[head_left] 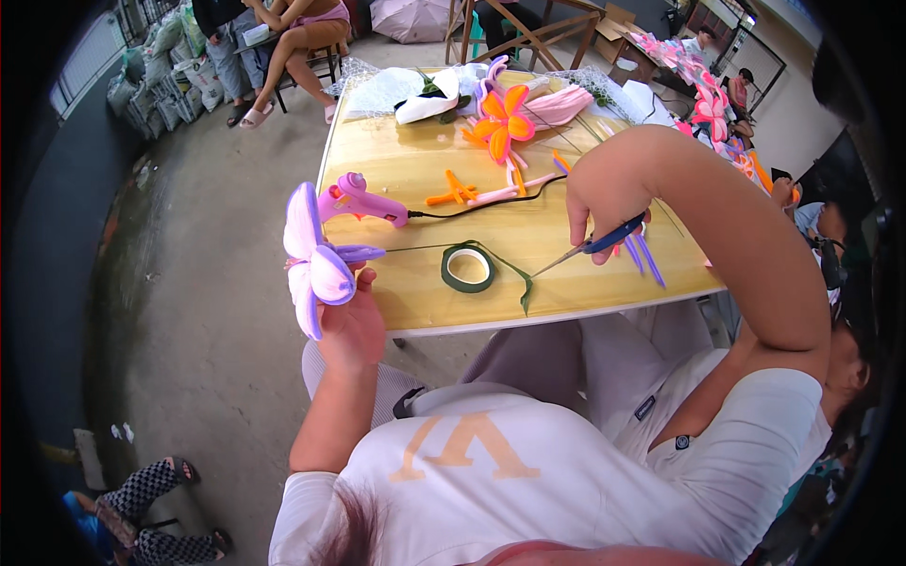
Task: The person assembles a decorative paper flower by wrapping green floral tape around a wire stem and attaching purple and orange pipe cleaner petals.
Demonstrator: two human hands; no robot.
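Just beyond the tabletop's left edge, a flower of fuzzy pale-pink petals edged in purple [326, 274] was held up, its purple centre turned toward the right. The person's left hand [357, 325] had curled fingers around the base of this flower, mostly closed, though petals hid part of the grip. Behind it, at the same edge, lay a glossy pink plastic glue gun [363, 200], a thin black cord [444, 216] running from it toward the right. Near the back edge sat a white cupped flower with dark edging [425, 106]. A thin dark stem [415, 248] reached rightward from the held flower, over the tabletop [401, 307]. Farther right lay short fuzzy orange sticks [453, 189] and, close to the front edge, a roll of dark green tape with a pale core [446, 271]. Toward the back stood out an orange flower with a pink-red underside [503, 123]. A loose dark green strip [522, 278] hung past the roll; whether the scissors' point touched it could not be told. Those scissors, slim metal with dark blue handles [613, 236], were gripped by the bent right hand [613, 174], its fingers closed about the handles. Thin purple fuzzy sticks [651, 260] lay rightmost, near the front edge.
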